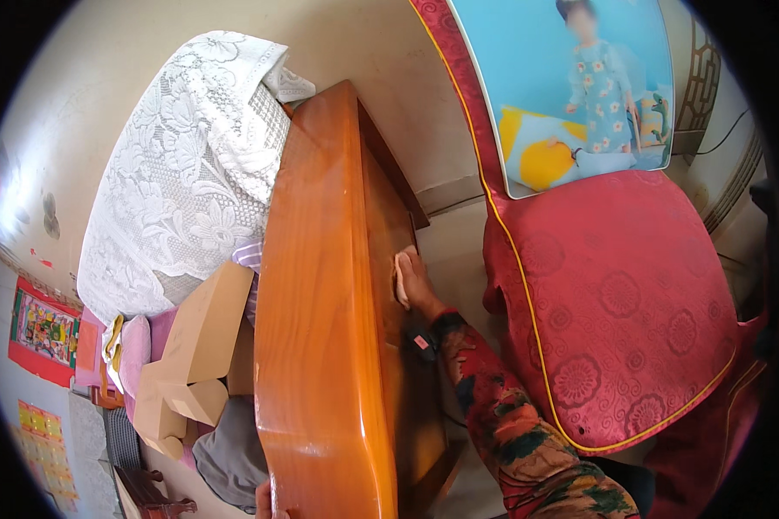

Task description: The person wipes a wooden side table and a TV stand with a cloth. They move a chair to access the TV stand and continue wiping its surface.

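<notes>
- White lace cover [190, 186]: draped left of the wooden board, its right side meeting the board's far left edge. Appears light and limp.
- Cardboard box [195, 324]: stands open beside the board's left edge, flaps raised. Judged stiff but easily crushed.
- Left hand [273, 504]: only partly in view, at the near end of the board's left edge. Some fingers show there; whether they grip or merely rest cannot be told.
- Wooden board [316, 294]: upright, varnished, with a broad glossy edge. Judged heavy, rigid and somewhat slippery on the polished faces; if hold is needed, the rounded edge near its ends should serve best.
- Pale cloth [401, 278]: the item in hand, located against the board's right face, toward the far end. Judged light, soft and unbreakable, liable to bunch or slide on varnish. Best held flat under the palm with the margin pinched.
- Right hand [420, 290]: fingers closed over the cloth, keeping it against the board. A dark object [421, 343] lies just beside the wrist; its kind cannot be determined.
- Red chair cover [619, 307]: right of the board and apart from it, yellow piping along its border. A picture panel [580, 95] leans on the backrest; judged stiff, its surface possibly easily scratched.
</notes>
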